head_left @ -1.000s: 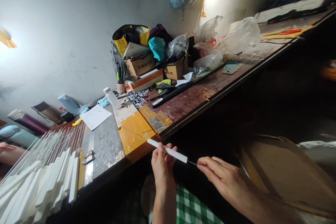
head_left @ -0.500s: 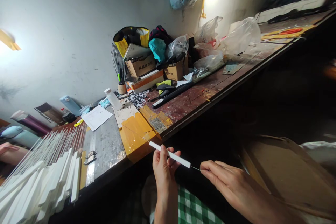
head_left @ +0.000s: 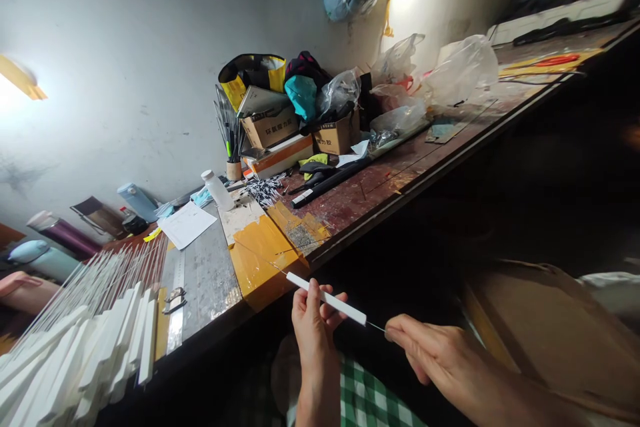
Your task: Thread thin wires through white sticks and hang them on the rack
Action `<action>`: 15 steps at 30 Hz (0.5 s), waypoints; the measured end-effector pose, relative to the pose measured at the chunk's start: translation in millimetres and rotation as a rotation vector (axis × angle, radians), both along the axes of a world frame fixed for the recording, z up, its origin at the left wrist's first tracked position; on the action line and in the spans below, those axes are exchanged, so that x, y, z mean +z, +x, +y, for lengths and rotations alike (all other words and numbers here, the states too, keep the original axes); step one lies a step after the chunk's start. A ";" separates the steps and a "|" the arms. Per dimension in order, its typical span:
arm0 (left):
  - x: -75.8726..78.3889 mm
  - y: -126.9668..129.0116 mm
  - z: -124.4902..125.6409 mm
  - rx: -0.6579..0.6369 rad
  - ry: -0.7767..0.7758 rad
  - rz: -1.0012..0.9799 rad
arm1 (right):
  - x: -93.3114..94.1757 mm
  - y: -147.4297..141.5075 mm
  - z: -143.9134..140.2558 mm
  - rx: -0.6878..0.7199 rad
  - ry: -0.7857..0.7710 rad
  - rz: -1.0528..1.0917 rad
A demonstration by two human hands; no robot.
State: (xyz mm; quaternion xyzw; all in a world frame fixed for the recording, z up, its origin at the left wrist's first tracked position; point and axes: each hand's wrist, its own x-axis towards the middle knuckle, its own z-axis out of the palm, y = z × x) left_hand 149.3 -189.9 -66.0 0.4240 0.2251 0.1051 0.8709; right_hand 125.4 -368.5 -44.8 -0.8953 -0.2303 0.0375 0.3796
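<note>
My left hand pinches a slim white bar between thumb and fingers, over the dark gap in front of the bench. A thin rod sticks out of the bar's near right end, and a fine length also shows beyond its far left end. The fingertips of my right hand are closed on the rod's right end, a short way from the bar. Many similar white bars with thin rods lie heaped on the bench at the left.
Yellow tape covers the bench edge beyond my left hand. A white bottle, a paper sheet and a steel ruler lie nearby. Farther back stand cardboard boxes and plastic bags. A cardboard tray is at right.
My right hand has moved slightly right and its lower fingers have curled away from the thumb. The bar in my left hand sits slightly farther right and lower.
</note>
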 end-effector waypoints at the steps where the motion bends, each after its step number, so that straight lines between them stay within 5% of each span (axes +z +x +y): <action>1: -0.5 0.2 0.6 0.002 0.002 0.000 | -1.2 0.0 0.7 0.002 -0.012 0.016; 7: -4.8 -1.6 5.3 -0.012 0.050 -0.010 | -7.2 -1.0 6.1 -0.030 0.167 0.083; 15: -5.3 -6.9 1.5 -0.050 0.087 -0.019 | -5.1 -14.2 -7.9 0.008 0.178 0.359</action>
